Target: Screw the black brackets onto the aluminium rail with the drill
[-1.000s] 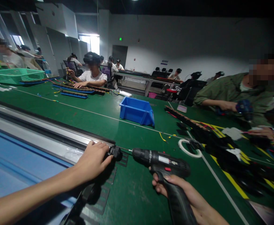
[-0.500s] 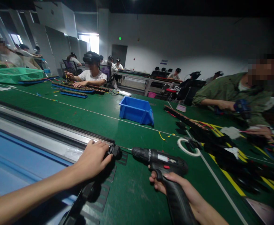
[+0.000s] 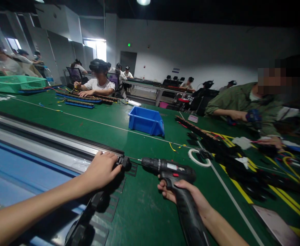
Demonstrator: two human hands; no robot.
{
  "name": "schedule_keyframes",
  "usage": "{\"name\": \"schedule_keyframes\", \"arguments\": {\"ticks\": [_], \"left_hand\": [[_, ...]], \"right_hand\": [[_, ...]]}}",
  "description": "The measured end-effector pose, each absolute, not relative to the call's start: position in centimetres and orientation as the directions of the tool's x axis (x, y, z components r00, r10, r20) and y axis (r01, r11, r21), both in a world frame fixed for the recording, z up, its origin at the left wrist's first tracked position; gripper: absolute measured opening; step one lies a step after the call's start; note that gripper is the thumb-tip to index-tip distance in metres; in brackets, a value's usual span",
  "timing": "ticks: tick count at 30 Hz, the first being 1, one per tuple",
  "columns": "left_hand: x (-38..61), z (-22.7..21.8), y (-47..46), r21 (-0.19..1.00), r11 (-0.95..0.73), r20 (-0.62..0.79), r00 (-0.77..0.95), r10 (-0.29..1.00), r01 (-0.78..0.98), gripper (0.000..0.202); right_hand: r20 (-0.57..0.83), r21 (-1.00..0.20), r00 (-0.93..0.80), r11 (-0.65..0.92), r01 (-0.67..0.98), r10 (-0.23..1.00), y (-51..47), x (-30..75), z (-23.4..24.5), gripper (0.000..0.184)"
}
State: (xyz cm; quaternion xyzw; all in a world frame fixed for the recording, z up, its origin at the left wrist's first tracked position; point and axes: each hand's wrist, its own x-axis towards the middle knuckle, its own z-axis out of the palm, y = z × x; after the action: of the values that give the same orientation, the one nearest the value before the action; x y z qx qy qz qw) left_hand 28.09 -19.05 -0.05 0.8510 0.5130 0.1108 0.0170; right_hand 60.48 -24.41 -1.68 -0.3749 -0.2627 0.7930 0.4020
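My right hand (image 3: 188, 194) is wrapped round the grip of a black cordless drill (image 3: 169, 167), which points left. Its long thin bit (image 3: 133, 158) reaches the black fitting (image 3: 124, 162) at the end of a long metal rail (image 3: 42, 140); whether the tip is seated in a screw I cannot make out. My left hand (image 3: 102, 172) is closed over that end of the rail, thumb against the black fitting and fingertips on the far side. More black fittings (image 3: 98, 201) run along the near end, above flat slotted black pieces (image 3: 110, 208) on the green table.
Beyond the rail stands a blue bin (image 3: 146, 121). A white ring (image 3: 198, 158), wires and black parts lie to the right, near a phone-like flat object (image 3: 275, 223). Across the table a person in a green jacket (image 3: 237, 99) holds another drill (image 3: 253, 118). A green basket (image 3: 16, 83) is far left.
The view has shifted slightly, so most things appear a little further left. My hands, the drill and the fitting keep nearly the same places relative to each other.
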Motion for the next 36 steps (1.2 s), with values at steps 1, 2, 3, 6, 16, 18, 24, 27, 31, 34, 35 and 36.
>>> {"name": "schedule_keyframes", "arguments": {"ticks": [1,2,3,6,16,18,24,27,31,34,35,36], "left_hand": [[28.1,-0.1,-19.1,0.137,-0.473,0.176,0.449,0.876,0.87,0.038],[28.1,-0.1,-19.1,0.132,-0.474,0.179,0.449,0.875,0.871,0.038],[28.0,-0.2,-19.1,0.128,-0.474,0.182,0.45,0.874,0.871,0.038],[27.9,-0.4,-19.0,0.126,-0.478,0.19,0.452,0.872,0.869,0.037],[27.6,-1.0,-18.9,0.125,-0.496,0.224,0.462,0.858,0.86,0.042],[27.6,-1.2,-18.9,0.133,-0.501,0.227,0.466,0.855,0.855,0.043],[27.5,-1.0,-18.5,0.265,-0.46,0.194,0.42,0.886,0.848,0.05],[27.5,-0.1,-17.8,0.434,-0.352,0.155,0.316,0.936,0.829,0.051],[29.9,2.3,-16.7,0.457,-0.417,0.316,0.295,0.902,0.786,0.038],[34.9,4.2,-16.2,0.388,-0.61,0.421,0.456,0.784,0.691,0.027],[37.2,4.7,-16.0,0.371,-0.663,0.428,0.513,0.744,0.651,0.025],[39.7,5.0,-15.7,0.36,-0.708,0.423,0.57,0.704,0.608,0.022]], "right_hand": [[-0.378,-0.721,-0.4,-0.537,-0.438,0.835,-24.4,60.5,-1.7,0.037],[-0.374,-0.723,-0.406,-0.536,-0.436,0.834,-24.4,60.5,-1.8,0.038],[-0.37,-0.723,-0.411,-0.536,-0.435,0.833,-24.4,60.6,-1.9,0.039],[-0.36,-0.719,-0.422,-0.535,-0.444,0.832,-24.4,60.8,-2.3,0.04],[-0.331,-0.675,-0.361,-0.486,-0.555,0.872,-24.8,61.2,-3.1,0.037],[-0.325,-0.657,-0.319,-0.455,-0.6,0.89,-24.8,61.2,-3.3,0.036],[-0.276,-0.619,-0.237,-0.361,-0.697,0.932,-24.8,61.1,-3.6,0.034],[-0.268,-0.59,-0.218,-0.339,-0.733,0.938,-24.9,61.1,-3.6,0.035],[-0.273,-0.572,-0.204,-0.329,-0.751,0.94,-25.1,61.1,-3.6,0.034],[-0.269,-0.572,-0.196,-0.32,-0.755,0.943,-25.1,61.0,-3.7,0.032],[-0.269,-0.572,-0.192,-0.317,-0.756,0.944,-25.0,61.1,-3.8,0.031],[-0.269,-0.576,-0.184,-0.311,-0.756,0.945,-25.0,61.1,-3.9,0.03]]}}
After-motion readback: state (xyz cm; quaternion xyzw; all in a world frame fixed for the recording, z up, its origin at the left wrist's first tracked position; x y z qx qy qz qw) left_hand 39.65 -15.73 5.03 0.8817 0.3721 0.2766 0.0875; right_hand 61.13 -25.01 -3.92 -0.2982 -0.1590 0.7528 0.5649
